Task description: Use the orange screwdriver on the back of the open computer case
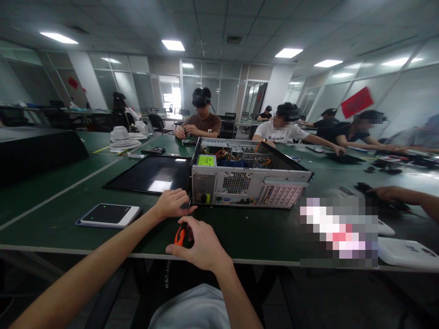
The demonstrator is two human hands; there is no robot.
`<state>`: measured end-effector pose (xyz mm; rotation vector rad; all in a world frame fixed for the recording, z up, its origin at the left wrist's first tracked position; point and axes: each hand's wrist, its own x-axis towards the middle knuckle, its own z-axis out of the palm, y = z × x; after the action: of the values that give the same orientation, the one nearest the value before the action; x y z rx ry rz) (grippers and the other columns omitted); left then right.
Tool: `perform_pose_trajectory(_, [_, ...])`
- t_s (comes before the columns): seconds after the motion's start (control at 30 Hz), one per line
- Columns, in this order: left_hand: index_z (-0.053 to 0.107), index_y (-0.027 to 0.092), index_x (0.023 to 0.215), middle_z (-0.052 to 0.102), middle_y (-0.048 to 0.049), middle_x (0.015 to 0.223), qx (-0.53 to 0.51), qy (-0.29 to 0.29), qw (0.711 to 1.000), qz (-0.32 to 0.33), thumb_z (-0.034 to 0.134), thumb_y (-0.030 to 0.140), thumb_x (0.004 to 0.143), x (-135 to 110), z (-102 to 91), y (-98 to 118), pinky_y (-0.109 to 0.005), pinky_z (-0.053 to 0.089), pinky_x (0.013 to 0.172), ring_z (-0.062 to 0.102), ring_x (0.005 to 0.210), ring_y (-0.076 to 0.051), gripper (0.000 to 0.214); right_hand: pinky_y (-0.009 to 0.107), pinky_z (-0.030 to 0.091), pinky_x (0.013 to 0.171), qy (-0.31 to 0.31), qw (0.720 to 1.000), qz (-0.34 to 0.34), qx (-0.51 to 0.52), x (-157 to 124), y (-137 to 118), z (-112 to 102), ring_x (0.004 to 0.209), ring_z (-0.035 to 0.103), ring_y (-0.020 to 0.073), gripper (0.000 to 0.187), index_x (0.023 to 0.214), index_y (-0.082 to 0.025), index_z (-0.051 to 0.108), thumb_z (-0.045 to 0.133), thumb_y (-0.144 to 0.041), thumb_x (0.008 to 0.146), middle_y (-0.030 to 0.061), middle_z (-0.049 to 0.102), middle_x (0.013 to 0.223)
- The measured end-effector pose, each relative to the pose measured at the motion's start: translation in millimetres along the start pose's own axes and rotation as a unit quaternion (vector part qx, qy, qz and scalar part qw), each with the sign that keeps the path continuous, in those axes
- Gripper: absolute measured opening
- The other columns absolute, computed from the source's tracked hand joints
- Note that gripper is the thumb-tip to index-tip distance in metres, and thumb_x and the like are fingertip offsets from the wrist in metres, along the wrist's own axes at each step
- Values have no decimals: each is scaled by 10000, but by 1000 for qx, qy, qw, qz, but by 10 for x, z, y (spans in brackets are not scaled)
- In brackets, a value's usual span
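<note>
An orange-and-black screwdriver (179, 235) is in my right hand (204, 242), its handle between the thumb and the curled fingers. The shaft points away from me, up toward my left hand (173, 203). That hand is closed beside the lower left corner of an open computer case (254, 189), thumb stretched toward the case; what its fingers hold is hidden. The case lies on its side, rear panel facing me, with cables and a power supply with a yellow-green label (206, 160) showing inside. A black side panel (154, 174) lies flat to its left.
A white-framed device with a black top (109, 214) lies on the green table (240, 242) at left. Behind stand small white fans (125, 144). A co-worker's hand (386, 194) reaches in from the right, near a white object (408, 251). Other people sit across the table.
</note>
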<state>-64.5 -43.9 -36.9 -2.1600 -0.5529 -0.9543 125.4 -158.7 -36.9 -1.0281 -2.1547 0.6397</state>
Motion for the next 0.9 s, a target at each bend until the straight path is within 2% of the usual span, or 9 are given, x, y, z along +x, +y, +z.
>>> perform_pose_trajectory(0.2, [514, 196, 620, 521, 26, 577, -39, -34, 998, -37, 606, 407, 970, -20, 67, 25, -247, 296, 461, 467, 524, -107, 419, 346, 525, 803, 15, 1000, 0, -19, 9, 14, 30, 800, 689, 217, 657, 1240, -205, 647, 822, -618, 759, 34, 715, 897])
perform_pose_trajectory(0.5, [551, 197, 623, 573, 15, 572, -14, -53, 997, -47, 546, 438, 1002, -46, 123, 42, -241, 352, 476, 518, 529, -109, 449, 354, 531, 802, 22, 1000, 8, -17, 31, -13, 25, 798, 690, 220, 648, 1221, -193, 664, 831, -609, 753, 51, 730, 923])
perform_pose_trajectory(0.6, [548, 197, 634, 589, 15, 586, -10, -56, 997, -51, 540, 441, 1008, -42, 118, 45, -244, 351, 482, 518, 533, -110, 448, 356, 532, 798, 16, 999, 19, -23, 36, -29, 22, 811, 698, 231, 670, 1235, -181, 666, 830, -615, 751, 62, 730, 929])
perform_pose_trajectory(0.73, [548, 198, 658, 598, 7, 622, 0, -47, 998, -40, 575, 392, 994, -13, 99, 41, -256, 356, 492, 526, 571, -127, 388, 343, 526, 762, 26, 999, 20, -31, 24, -45, 28, 786, 694, 228, 777, 1329, -203, 584, 867, -581, 712, 60, 734, 963])
perform_pose_trajectory(0.8, [582, 200, 699, 631, -11, 674, 9, -50, 998, -33, 605, 328, 968, 1, 101, 39, -268, 403, 544, 575, 647, -151, 299, 327, 517, 736, 32, 999, 26, -33, 15, -53, 34, 760, 684, 217, 713, 1260, -204, 591, 889, -523, 697, 49, 730, 949])
perform_pose_trajectory(0.9, [672, 213, 848, 714, -50, 850, 13, -60, 998, -28, 646, 246, 918, 9, 135, 39, -337, 513, 760, 661, 847, -200, 82, 326, 510, 753, 40, 998, 25, -49, 6, -58, 52, 778, 682, 221, 538, 1087, -202, 634, 899, -459, 695, 33, 719, 886])
